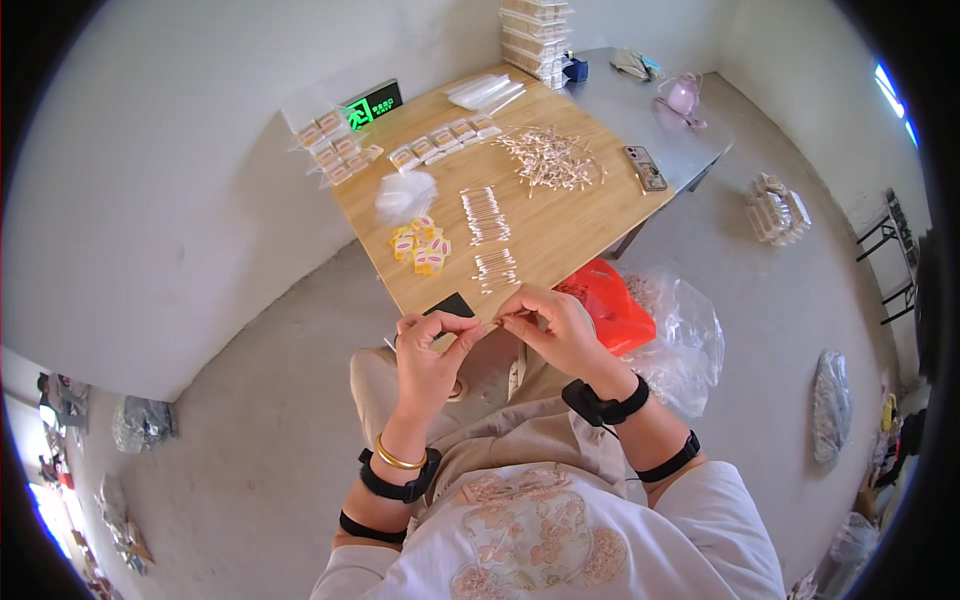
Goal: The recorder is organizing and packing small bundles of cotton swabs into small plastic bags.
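Head view showed left hand (pixel 428 352) and right hand (pixel 556 325) each pinching cotton swabs (pixel 494 320) (apparently bundling) near the counter (pixel 560 225).

Bare wood right of swab rows (pixel 485 215); sticker pile (pixel 421 245) blocks left.

One head-worn fisheye view looks steeply down from above the seated person, facing forward toward the wooden counter (pixel 560 215). The counter's near edge lies just beyond the lap, close under the camera; its far end reaches the white wall. Straight edges bend near the rim.
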`<action>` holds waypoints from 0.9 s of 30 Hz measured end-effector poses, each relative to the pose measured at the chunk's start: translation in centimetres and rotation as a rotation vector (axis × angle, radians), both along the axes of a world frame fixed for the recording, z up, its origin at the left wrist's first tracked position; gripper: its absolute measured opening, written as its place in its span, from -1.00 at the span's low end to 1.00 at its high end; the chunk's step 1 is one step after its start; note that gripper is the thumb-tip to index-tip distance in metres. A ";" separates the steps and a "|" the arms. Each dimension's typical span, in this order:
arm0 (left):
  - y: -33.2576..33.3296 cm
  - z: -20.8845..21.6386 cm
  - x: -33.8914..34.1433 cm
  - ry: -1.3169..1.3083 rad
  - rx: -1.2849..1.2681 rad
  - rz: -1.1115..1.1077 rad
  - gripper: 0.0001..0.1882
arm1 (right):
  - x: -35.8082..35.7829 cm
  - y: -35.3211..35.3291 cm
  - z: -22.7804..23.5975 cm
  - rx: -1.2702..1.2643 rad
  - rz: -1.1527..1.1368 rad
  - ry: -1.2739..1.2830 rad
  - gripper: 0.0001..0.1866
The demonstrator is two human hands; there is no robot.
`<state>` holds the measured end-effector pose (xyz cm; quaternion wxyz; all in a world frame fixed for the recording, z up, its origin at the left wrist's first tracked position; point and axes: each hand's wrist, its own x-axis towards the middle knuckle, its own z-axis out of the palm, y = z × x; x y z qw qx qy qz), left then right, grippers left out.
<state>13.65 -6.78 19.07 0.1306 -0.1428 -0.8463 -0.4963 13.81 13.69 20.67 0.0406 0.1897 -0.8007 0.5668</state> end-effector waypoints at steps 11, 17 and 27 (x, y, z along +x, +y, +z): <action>-0.7 1.3 3.0 -0.258 0.370 -0.122 -0.88 | 2.7 -0.7 0.7 -0.015 -0.013 0.166 -0.89; 0.0 3.1 4.8 -0.229 0.356 -0.135 -0.86 | 4.2 -1.1 1.8 0.048 -0.031 0.316 -0.86; 0.0 3.6 6.2 -0.052 0.319 -0.083 -0.81 | 5.4 -0.3 2.8 0.006 -0.050 0.300 -0.90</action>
